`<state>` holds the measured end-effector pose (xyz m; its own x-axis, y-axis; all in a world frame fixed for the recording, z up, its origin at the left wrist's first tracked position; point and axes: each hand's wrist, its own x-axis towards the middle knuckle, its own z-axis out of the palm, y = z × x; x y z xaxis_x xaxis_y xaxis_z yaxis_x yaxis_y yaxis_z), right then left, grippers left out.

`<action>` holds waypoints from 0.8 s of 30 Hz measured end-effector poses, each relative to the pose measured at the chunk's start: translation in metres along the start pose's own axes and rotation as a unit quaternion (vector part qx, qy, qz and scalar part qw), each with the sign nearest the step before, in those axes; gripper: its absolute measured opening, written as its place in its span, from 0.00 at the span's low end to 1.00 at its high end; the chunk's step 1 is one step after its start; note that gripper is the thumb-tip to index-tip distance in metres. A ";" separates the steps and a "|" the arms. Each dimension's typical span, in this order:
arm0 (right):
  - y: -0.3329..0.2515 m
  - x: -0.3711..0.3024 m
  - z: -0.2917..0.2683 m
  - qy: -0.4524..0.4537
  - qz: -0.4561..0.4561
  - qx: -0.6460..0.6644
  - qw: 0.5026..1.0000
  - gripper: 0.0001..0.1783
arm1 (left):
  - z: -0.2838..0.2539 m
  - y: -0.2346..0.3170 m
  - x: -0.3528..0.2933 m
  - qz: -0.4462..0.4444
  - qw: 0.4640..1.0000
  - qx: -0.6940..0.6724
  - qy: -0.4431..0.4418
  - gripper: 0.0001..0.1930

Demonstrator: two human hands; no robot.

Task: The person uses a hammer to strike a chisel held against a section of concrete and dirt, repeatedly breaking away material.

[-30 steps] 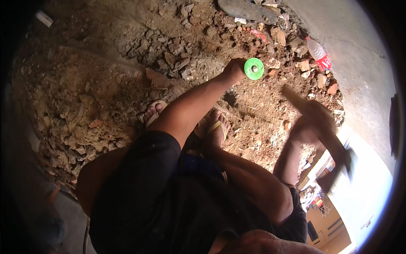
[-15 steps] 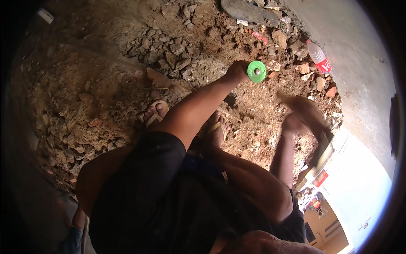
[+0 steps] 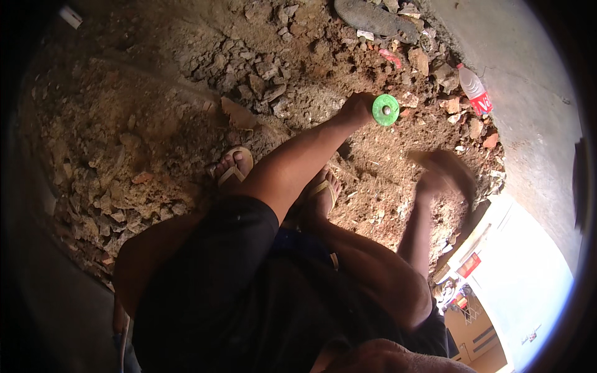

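Observation:
My left hand (image 3: pixel 357 107) is closed around a chisel with a round green guard (image 3: pixel 377 117). The chisel's rounded metal end pokes through the disc and faces up; its shaft and tip are hidden below. To the right and nearer to me, my right hand (image 3: pixel 429 184) grips a hammer (image 3: pixel 453 169), smeared by motion, its lighter handle end pointing left. The hammer is apart from the chisel. Under both hands lies broken brown ground (image 3: pixel 373 158) with loose soil.
My feet in sandals (image 3: pixel 235 165) stand on the rubble. Several stones (image 3: pixel 258 84) and brick pieces lie around. A plastic bottle (image 3: pixel 475 90) with a red label rests by the grey wall or slab (image 3: pixel 528 81) at right. A dark, worn sole-like piece (image 3: pixel 376 20) lies far off.
The hammer in my right hand has swung and changed its angle a little, staying blurred. My left hand still holds the chisel; the whole view has shifted slightly.

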<state>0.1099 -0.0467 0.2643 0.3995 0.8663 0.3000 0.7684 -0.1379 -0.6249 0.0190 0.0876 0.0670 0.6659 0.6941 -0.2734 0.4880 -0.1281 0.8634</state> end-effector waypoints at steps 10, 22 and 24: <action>-0.047 0.071 -0.052 0.152 0.041 0.216 0.964 0.08 | 0.012 -0.021 -0.008 0.047 0.996 -0.035 0.073 0.10; 0.014 0.009 0.028 -0.184 0.223 0.022 0.957 0.13 | 0.009 -0.011 -0.007 0.005 0.999 -0.044 0.007 0.14; -0.029 0.040 -0.010 -0.020 0.110 0.129 0.985 0.10 | 0.004 -0.033 -0.002 0.069 0.994 -0.055 0.069 0.14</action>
<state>0.1089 -0.0127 0.3020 0.5175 0.8484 0.1112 0.5103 -0.2017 -0.8360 0.0038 0.0877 0.0373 0.6344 0.7671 -0.0954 0.3285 -0.1559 0.9316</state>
